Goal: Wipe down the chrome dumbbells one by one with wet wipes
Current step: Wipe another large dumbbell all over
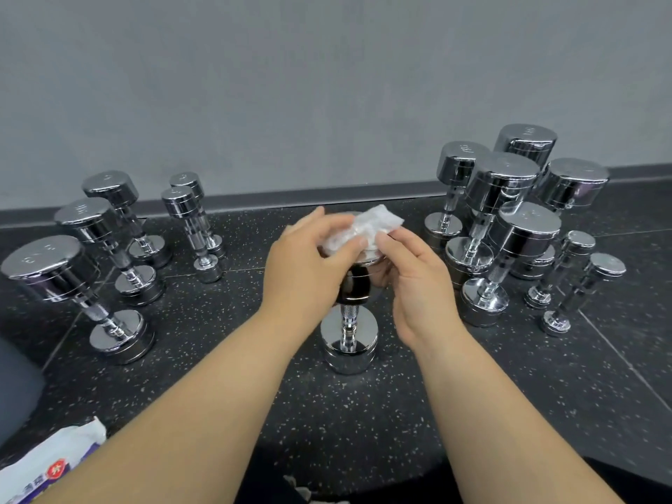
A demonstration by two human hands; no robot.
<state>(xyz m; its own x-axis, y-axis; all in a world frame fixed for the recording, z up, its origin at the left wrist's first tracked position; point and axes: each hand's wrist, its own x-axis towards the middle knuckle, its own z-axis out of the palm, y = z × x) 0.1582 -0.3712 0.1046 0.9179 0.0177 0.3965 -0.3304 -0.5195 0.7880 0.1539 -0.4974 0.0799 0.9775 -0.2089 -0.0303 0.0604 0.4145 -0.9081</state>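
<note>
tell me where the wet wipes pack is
In the head view the wet wipes pack lies on the speckled floor at the bottom-left corner, just outside the left forearm.

chrome dumbbells (349,321), white wipe (363,229), blk speckled floor (327,412), grey wall (327,85)

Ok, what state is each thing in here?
centre dumbbell: upright on the floor
wet wipe: crumpled, atop its upper head
left hand: pinches the wet wipe
right hand: grips centre dumbbell's upper head, thumb on wipe
other dumbbells: upright, untouched
wipes pack: lying on floor, partly out of frame
</note>
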